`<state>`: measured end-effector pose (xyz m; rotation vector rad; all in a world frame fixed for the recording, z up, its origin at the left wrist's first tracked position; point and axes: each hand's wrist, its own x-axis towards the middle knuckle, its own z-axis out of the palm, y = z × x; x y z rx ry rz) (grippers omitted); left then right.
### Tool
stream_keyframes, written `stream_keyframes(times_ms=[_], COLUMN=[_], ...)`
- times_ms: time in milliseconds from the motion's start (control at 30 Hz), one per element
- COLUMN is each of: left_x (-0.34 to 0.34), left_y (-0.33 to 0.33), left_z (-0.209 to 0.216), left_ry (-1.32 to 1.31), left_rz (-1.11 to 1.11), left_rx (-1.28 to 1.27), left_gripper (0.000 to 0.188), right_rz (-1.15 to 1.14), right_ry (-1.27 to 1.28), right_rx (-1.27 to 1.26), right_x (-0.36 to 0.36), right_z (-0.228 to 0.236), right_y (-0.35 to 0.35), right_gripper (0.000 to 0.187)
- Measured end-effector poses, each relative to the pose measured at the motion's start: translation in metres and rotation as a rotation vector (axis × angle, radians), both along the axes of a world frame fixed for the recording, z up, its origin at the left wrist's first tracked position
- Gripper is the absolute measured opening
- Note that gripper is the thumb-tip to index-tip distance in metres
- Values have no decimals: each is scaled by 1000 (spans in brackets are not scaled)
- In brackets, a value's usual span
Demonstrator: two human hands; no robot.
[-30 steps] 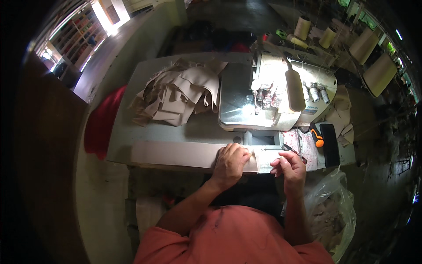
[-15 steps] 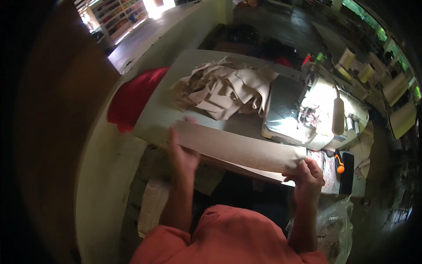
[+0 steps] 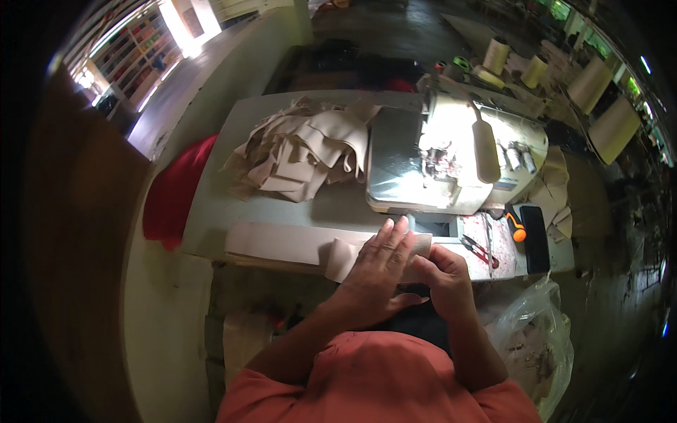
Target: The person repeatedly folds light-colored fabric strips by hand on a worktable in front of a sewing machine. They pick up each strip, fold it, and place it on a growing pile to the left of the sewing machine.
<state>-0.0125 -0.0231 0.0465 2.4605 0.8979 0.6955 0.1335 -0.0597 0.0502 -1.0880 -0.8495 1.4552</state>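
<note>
A long beige fabric strip (image 3: pixel 278 243) lies along the table's front edge, with a part of it folded back near its right end. My left hand (image 3: pixel 377 271) rests on the folded part, fingers stretched out flat and thumb apart. Close beside it, my right hand (image 3: pixel 446 278) pinches the strip's right end between thumb and fingers. Behind the strip, at the left, sits a crumpled pile of beige fabric pieces (image 3: pixel 303 155). A lit sewing machine (image 3: pixel 462 130) stands behind my hands, slightly to the right.
Thread snips (image 3: pixel 481 254), an orange-handled tool (image 3: pixel 517 230) and a black phone (image 3: pixel 536 240) lie at the table's right. Below them hangs a clear plastic bag (image 3: pixel 553 335). Red cloth (image 3: pixel 173 197) is at the left edge. Thread cones (image 3: pixel 591 84) stand at the back right.
My left hand has let go of the strip's left end and moved right, onto the strip beside my right hand. The strip, held stretched before, now lies lower with its end folded.
</note>
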Motion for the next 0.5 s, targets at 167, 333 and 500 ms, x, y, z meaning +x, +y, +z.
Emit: stream_keyframes(times_ms=[167, 333, 500], left_x=[-2, 2, 9], left_y=[40, 46, 44], left_z=[4, 11, 17], left_ry=[-484, -463, -435], left_rz=[-182, -135, 0], left_rx=[-980, -1058, -730], left_gripper=[80, 20, 14], right_rz=[9, 57, -3], right_ry=[-250, -483, -305], right_rx=[175, 87, 88], right_x=[4, 13, 12], right_z=[3, 10, 6], right_y=[-5, -7, -7], right_gripper=[12, 11, 12])
